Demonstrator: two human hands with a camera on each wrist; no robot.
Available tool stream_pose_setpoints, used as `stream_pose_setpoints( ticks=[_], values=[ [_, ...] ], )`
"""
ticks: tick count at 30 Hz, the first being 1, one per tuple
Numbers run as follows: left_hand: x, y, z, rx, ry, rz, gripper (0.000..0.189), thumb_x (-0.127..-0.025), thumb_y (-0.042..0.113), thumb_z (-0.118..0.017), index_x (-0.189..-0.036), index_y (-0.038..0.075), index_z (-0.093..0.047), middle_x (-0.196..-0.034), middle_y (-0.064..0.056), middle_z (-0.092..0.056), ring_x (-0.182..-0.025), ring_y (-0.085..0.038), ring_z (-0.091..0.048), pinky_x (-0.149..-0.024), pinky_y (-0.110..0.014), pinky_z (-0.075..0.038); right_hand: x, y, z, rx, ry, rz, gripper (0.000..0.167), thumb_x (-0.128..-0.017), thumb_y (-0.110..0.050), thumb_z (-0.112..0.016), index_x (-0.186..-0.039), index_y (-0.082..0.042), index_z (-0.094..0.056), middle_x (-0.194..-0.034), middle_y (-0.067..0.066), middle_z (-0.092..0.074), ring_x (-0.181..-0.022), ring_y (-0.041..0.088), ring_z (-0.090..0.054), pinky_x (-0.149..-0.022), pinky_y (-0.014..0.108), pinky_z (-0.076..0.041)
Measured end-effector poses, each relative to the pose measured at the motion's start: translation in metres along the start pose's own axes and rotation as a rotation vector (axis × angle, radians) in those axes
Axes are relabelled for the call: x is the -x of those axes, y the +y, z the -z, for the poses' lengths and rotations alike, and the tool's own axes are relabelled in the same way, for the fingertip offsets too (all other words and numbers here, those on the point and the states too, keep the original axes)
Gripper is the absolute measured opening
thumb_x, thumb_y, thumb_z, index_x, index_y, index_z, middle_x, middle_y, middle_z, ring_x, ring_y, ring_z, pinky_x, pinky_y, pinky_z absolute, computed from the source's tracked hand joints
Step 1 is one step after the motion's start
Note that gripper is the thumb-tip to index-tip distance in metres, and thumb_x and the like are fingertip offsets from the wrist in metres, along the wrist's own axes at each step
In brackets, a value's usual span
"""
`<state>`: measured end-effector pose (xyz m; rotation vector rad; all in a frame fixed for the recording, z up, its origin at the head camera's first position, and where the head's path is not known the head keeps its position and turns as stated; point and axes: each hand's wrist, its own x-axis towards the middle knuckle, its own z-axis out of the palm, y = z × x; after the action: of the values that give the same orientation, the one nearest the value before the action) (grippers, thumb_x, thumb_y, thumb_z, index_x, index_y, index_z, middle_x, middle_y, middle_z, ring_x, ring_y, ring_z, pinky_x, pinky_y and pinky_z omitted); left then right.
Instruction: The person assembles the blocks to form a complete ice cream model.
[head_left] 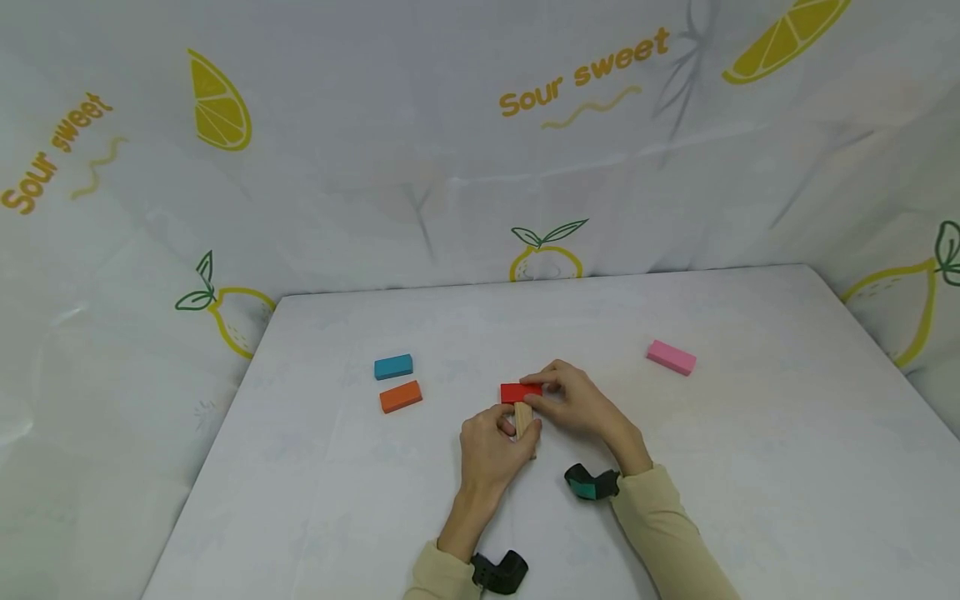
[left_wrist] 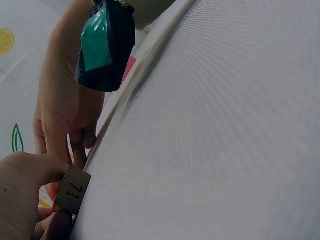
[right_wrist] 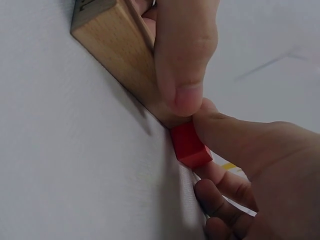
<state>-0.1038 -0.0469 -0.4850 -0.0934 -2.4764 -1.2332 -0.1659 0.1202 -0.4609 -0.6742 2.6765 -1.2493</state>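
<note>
A plain wooden block (head_left: 522,419) lies on the white table with its far end against the side of a red block (head_left: 512,392), so the two form a T. My left hand (head_left: 491,446) grips the wooden block between thumb and fingers. In the left wrist view its near end (left_wrist: 73,191) carries the number 71. My right hand (head_left: 581,404) pinches the red block at its right part, thumb on the near side and fingers on the far side. The right wrist view shows the red block (right_wrist: 190,145) lying flat, touching the wooden block's end.
On the left of the white table (head_left: 315,500) lie a blue block (head_left: 393,367) and an orange block (head_left: 401,397), close together. A pink block (head_left: 671,357) lies at the right. Behind rises a white sheet (head_left: 360,167) with lemon prints. Each wrist wears a dark camera mount.
</note>
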Motion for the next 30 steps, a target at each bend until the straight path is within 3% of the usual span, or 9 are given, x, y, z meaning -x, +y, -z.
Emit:
stream_pose_setpoints(
  ticks=[7, 14, 30],
  values=[
    [-0.001, 0.001, 0.000, -0.008, -0.003, -0.007, 0.023, -0.076, 0.022, -0.086, -0.084, 0.003, -0.077, -0.055, -0.001, -0.060, -0.052, 0.001, -0.046, -0.048, -0.012, -0.036, 0.002, 0.006, 0.004, 0.005, -0.008, -0.006, 0.039, -0.093, -0.021, -0.075, -0.129, -0.007, -0.070, -0.108, 0.010, -0.064, -0.096, 0.019, -0.056, -0.082, 0.030, -0.048],
    [-0.001, 0.001, 0.000, -0.005, -0.011, 0.001, 0.023, -0.075, 0.022, -0.086, -0.084, 0.003, -0.077, -0.055, -0.001, -0.061, -0.051, 0.003, -0.044, -0.047, -0.011, -0.034, 0.005, 0.011, 0.010, -0.017, -0.021, -0.047, 0.039, -0.089, -0.021, -0.079, -0.125, -0.009, -0.072, -0.108, 0.007, -0.062, -0.098, 0.019, -0.056, -0.085, 0.029, -0.049],
    [-0.003, 0.000, 0.007, 0.008, -0.018, 0.007, 0.032, -0.080, 0.029, -0.085, -0.093, 0.001, -0.077, -0.060, -0.002, -0.063, -0.053, 0.001, -0.048, -0.050, -0.015, -0.040, 0.004, 0.014, 0.009, -0.040, -0.025, -0.050, 0.037, -0.090, -0.022, -0.079, -0.124, -0.010, -0.073, -0.109, 0.006, -0.063, -0.099, 0.018, -0.055, -0.086, 0.029, -0.049]
  ],
)
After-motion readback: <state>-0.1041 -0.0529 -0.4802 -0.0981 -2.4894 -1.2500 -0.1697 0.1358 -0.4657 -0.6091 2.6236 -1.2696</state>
